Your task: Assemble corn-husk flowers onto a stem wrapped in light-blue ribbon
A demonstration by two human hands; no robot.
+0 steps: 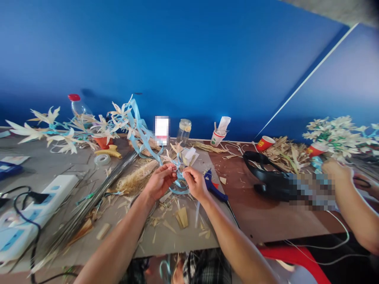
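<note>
My left hand is closed in a pinch on a light-blue ribbon, its fingertips beside a small pale husk flower. Facing it, my right hand also pinches the ribbon close to the flower's stem. The ribbon rises in loose loops to the upper left and curls below my fingers. Exactly how ribbon and stem sit between the fingertips is too small to make out. A blue glue gun lies just right of my right hand. Left of my left hand is a bundle of pale fibrous husk.
Thin wires and a white power strip lie left, below finished husk flowers. A clear jar and a paper cup stand behind. To the right are a black headset-like object and another person's hand.
</note>
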